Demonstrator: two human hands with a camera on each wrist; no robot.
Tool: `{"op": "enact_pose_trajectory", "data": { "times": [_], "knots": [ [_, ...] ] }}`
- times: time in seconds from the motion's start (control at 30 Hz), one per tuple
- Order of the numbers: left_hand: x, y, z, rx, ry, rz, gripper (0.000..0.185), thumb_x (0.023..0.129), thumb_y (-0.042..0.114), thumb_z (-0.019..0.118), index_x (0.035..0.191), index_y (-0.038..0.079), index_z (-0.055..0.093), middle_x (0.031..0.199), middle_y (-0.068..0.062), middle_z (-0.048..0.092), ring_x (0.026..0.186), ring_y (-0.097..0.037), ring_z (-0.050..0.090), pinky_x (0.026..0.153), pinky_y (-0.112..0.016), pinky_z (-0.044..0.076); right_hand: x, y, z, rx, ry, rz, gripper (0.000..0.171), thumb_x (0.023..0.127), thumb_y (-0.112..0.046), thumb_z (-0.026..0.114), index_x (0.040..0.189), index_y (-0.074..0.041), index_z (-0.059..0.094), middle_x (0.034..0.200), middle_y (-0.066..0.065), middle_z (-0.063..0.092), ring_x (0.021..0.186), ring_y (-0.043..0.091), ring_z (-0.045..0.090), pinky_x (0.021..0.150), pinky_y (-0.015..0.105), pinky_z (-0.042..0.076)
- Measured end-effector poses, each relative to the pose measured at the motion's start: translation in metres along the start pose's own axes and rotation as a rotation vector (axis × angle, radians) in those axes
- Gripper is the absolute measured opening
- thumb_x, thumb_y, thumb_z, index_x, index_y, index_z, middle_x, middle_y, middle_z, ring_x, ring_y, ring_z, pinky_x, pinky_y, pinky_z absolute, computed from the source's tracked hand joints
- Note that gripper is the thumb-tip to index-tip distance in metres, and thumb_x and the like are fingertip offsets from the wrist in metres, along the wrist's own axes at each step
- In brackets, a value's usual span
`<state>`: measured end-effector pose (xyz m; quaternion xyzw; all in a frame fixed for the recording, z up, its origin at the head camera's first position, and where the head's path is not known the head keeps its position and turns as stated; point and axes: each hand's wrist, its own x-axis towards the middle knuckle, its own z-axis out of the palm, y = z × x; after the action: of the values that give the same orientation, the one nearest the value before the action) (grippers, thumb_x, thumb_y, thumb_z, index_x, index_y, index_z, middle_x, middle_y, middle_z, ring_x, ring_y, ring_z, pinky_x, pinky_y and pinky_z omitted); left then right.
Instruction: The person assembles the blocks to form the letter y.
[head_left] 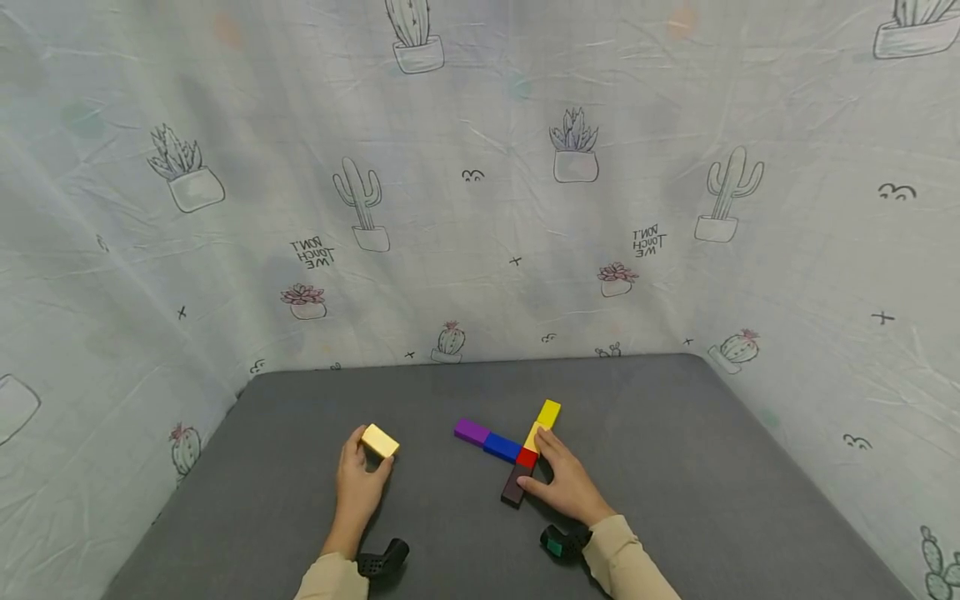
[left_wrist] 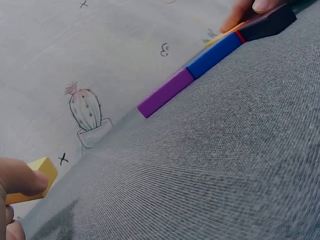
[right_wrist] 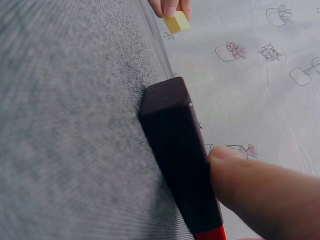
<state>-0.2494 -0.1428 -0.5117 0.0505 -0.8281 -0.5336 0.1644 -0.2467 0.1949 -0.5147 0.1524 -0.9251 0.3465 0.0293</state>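
My left hand point(head_left: 360, 489) pinches a pale yellow block point(head_left: 380, 441) between thumb and fingers, on the left side of the table. To the right, several blocks lie end to end in a branching shape around a small red block point(head_left: 527, 458). A blue block point(head_left: 501, 447) and a purple block point(head_left: 472, 432) run off to the left. Light yellow point(head_left: 532, 437) and bright yellow point(head_left: 549, 412) blocks extend away from me, and a dark block point(head_left: 513, 488) points towards me. The thumb of my right hand point(head_left: 570, 485) touches the dark block; its extended fingertips rest at the light yellow one.
A dark grey cloth covers the table point(head_left: 435, 517). White curtains printed with cacti point(head_left: 480, 208) hang behind it and along both sides. Each wrist wears a black strapped device point(head_left: 384, 559), close above the tabletop.
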Motion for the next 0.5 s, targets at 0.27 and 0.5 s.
{"op": "enact_pose_trajectory", "data": {
  "times": [0.27,0.5],
  "knots": [
    [-0.004,0.003,0.003,-0.131,-0.124,-0.015,0.073,0.085,-0.006,0.064,0.145,-0.004,0.025,0.150,-0.027,0.025,0.139,-0.042,0.024,0.110,-0.047,0.028,-0.001,-0.002,0.001,-0.013,-0.010,-0.003,0.086,0.082,-0.052,0.066,0.143,0.001,0.037,0.153,0.016,0.030,0.141,0.035,0.028,0.110,0.057,0.029],
    [-0.010,0.014,0.014,-0.231,-0.293,0.033,0.073,0.084,-0.007,0.064,0.145,-0.006,0.025,0.151,-0.029,0.022,0.141,-0.040,0.021,0.110,-0.042,0.027,-0.002,0.000,0.002,-0.024,0.002,0.007,0.086,0.083,-0.053,0.066,0.144,0.000,0.037,0.154,0.014,0.030,0.141,0.033,0.028,0.110,0.055,0.029]
  ]
}}
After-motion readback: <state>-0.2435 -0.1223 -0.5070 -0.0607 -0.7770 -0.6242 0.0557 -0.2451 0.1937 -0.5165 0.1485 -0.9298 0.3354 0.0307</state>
